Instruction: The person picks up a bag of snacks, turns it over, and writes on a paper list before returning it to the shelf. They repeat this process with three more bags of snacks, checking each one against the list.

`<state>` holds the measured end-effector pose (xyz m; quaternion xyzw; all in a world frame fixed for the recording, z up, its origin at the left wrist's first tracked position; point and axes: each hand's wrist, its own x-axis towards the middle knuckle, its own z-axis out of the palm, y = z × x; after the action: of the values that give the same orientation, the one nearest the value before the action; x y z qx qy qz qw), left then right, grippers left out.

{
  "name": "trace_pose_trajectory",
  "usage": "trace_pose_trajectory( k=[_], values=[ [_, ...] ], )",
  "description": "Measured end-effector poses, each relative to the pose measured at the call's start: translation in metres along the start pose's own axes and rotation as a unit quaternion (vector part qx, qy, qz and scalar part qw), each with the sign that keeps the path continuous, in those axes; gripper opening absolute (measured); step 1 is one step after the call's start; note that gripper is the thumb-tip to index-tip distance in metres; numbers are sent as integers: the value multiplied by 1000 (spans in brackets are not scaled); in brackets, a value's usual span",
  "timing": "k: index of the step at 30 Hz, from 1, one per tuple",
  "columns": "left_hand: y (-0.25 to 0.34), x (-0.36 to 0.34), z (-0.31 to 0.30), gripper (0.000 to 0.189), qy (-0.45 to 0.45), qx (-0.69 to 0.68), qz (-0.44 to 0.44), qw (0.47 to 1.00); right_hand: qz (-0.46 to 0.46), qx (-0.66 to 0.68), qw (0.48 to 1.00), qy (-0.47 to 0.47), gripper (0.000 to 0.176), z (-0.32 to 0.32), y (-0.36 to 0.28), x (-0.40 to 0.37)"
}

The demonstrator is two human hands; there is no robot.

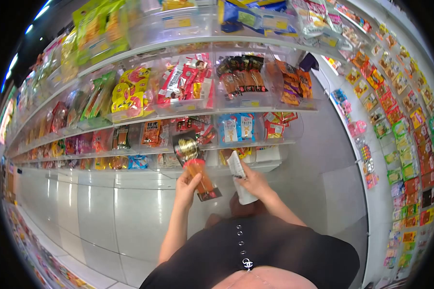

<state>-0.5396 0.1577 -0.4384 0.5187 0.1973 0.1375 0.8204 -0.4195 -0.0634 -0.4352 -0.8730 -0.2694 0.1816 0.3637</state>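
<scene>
My left hand (184, 187) is closed around the lower part of a snack pack (187, 148), which has a black and gold top and a clear section with an orange-brown, sausage-like food. The pack is tilted and held in front of the lower shelves. To its right, my right hand (255, 183) grips a white, narrow printed item (246, 194), perhaps a folded paper or a flat packet; its print is too small to read. Similar black-topped snack packs (243, 76) stand in a clear bin on the shelf ahead.
Tiered shelves (149, 119) with clear bins of colourful snack bags stretch ahead and to the left. A wall rack (395, 115) of hanging packets lines the right side. Shiny tiled floor (91, 202) lies below, and more packets sit at the lower left.
</scene>
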Motion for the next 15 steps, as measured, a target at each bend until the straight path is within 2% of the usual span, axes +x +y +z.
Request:
trace_pose_trajectory(
  k=[1, 3, 5, 7, 9, 11, 13, 15],
  values=[
    [10, 12, 10, 32, -13, 13, 24, 1000, 11, -9, 1000, -4, 48, -9, 5, 1],
    [36, 40, 26, 32, -15, 8, -29, 999, 0, 6, 1000, 3, 35, -16, 30, 4],
    [65, 75, 50, 31, -8, 36, -20, 999, -7, 10, 1000, 26, 29, -24, 45, 7],
    [88, 119, 78, 30, -52, 40, -8, 998, -20, 7, 999, 40, 28, -27, 66, 15],
    [106, 161, 126, 36, -12, 37, 17, 999, -3, 26, 999, 33, 28, -37, 74, 24],
    [111, 219, 151, 39, -82, 72, -15, 994, -6, 44, 999, 11, 29, -47, 84, 43],
    [109, 270, 183, 37, -138, 14, -32, 990, -16, 69, 997, -16, 28, -55, 94, 60],
    [84, 334, 191, 39, -154, -20, -92, 984, -56, 74, 995, -20, 27, -67, 101, 78]
  ],
)
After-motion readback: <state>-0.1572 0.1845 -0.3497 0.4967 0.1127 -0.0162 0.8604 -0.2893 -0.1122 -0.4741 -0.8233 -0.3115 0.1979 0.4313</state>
